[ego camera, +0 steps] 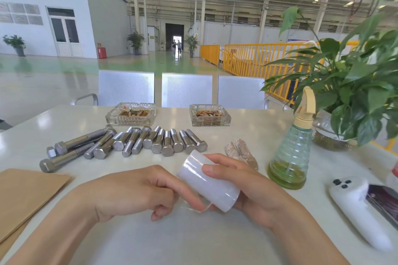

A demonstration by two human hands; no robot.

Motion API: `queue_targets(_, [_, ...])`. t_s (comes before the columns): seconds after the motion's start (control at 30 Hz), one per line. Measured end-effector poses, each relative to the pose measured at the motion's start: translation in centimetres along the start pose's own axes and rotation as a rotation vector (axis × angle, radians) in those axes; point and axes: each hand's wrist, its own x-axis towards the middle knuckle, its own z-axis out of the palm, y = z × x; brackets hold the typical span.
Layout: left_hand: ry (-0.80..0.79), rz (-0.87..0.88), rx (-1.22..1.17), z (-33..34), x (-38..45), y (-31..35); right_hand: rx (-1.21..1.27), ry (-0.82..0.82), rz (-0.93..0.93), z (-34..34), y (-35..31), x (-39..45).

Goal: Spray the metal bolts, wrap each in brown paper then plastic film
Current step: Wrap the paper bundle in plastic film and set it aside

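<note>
Over the near middle of the pale desk (64,118) the right hand (243,187) grips a roll of plastic film (206,180), its thumb laid across the top of the roll and its fingers (224,160) curled round the far side; the roll is tilted, one end pointing away toward the bolts and the other toward the person. The left hand (137,189) sits just beside it, fingers curled, the forefinger and thumb pinching at the clear loose edge of the film near the roll's lower end.

Beyond the hands a row of metal bolts (129,142) lies on the desk, hex heads mostly toward the person; the longer ones are at the left end, some of them crossing one another. To the right of the row, just behind the right hand, lie two wrapped bolts (241,151), brown paper showing through clear film, side by side and touching. A sheet of brown paper (25,193) lies flat at the left edge of the desk.

At the right stands a clear spray bottle (290,153) with a cream trigger head and yellow-green liquid in its base; near it a potted plant (355,92) in a glass vessel. Two glass ashtrays (131,114) sit at the far side of the desk; a white phone (353,206) lies at the near right.
</note>
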Motion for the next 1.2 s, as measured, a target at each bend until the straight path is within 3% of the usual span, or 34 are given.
queue_targets(0.2, [0.117, 0.065, -0.001, 0.0, 0.2, 0.2, 0.035, 0.075, -0.098, 0.1, -0.2, 0.1])
queue_targets(0.43, [0.013, 0.054, 0.083, 0.4, 0.6, 0.3, -0.107, 0.158, -0.14, 0.4, -0.1, 0.1])
queue_targets(0.57, [-0.034, -0.005, 0.104, 0.9, 0.8, 0.6, -0.188, 0.109, -0.115, 0.5, 0.1, 0.2])
queue_targets(0.67, [0.023, -0.082, 0.135, 1.2, 0.7, 0.2, -0.192, 0.084, -0.078, 0.3, 0.1, 0.2])
queue_targets(0.77, [0.071, -0.127, 0.179, 1.1, 0.6, -0.4, -0.083, 0.054, -0.051, 0.3, 0.0, 0.0])
queue_targets(1.0, [0.122, -0.1, 0.123, -0.1, 0.0, -2.3, 0.424, -0.057, 0.131, -1.1, -0.7, -0.5])
queue_targets(1.2, [0.14, 0.025, -0.014, -1.3, -0.9, -1.4, 0.456, -0.099, 0.18, -1.6, -0.4, -0.1])
